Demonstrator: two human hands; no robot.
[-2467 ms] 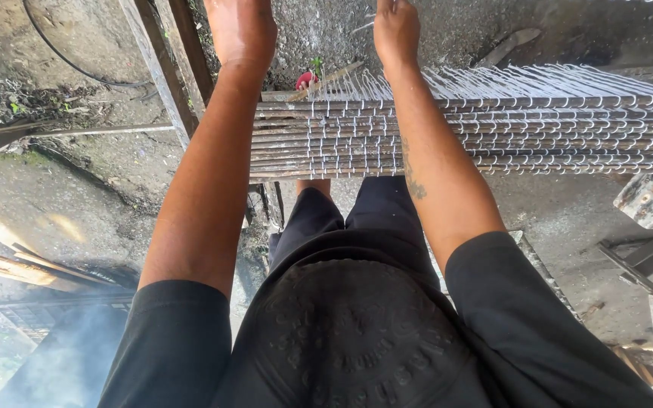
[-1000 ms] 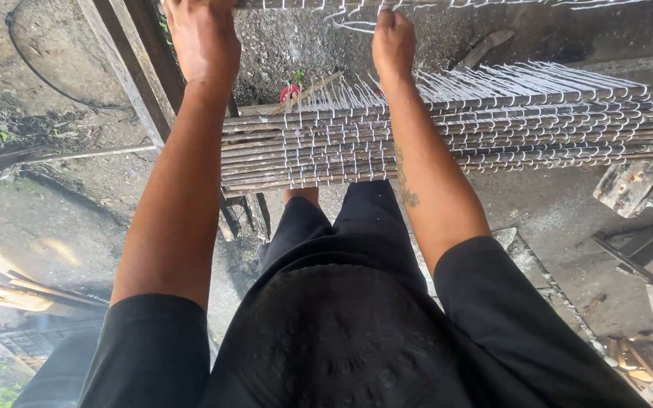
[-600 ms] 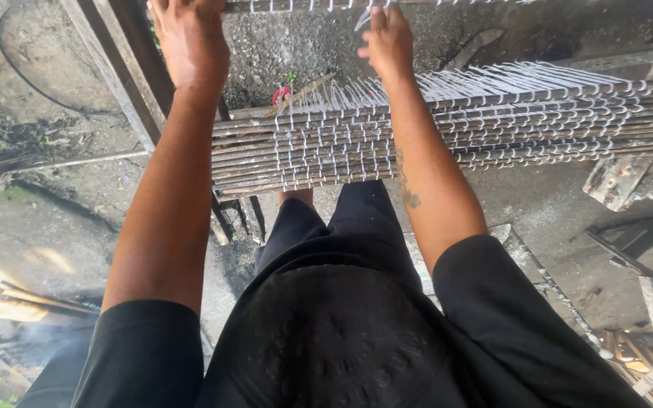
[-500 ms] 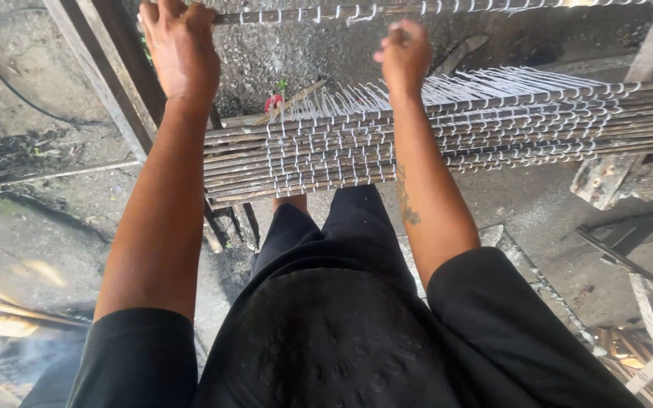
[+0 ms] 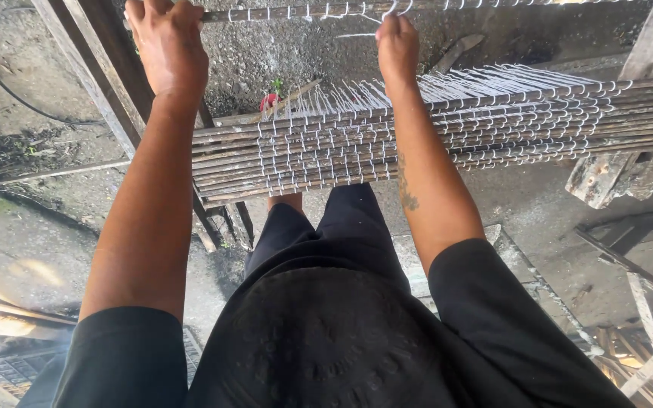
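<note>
Both hands have come up since approx 2.5 s back: then they lay out over the stacked rods, now they're on a single rod point(image 5: 281, 13) w/ white wire hooks along it, at the top edge of the view. Judging from that, work has shifted from the stack to this one raised rod.

Left hand point(image 5: 166, 47): grip wrapped shut around the rod's left end. Right hand point(image 5: 397, 47): grip pinched narrow on a white wire loop point(image 5: 388, 10) at the rod, fingertips partly cut off by the frame edge.

Below both grips, toward the body: bundle of rods point(image 5: 447, 128), rows of white hooks, lying across. A worn wood block point(image 5: 621, 170) sits under its right end. Left of the left grip: slanted timber beams point(image 5: 92, 68). Between the grips, lower down, a small red thing point(image 5: 268, 100), too small to tell. The bundle lies between body & raised rod, so arms reach over it. Concrete floor point(image 5: 32, 242) under all.
</note>
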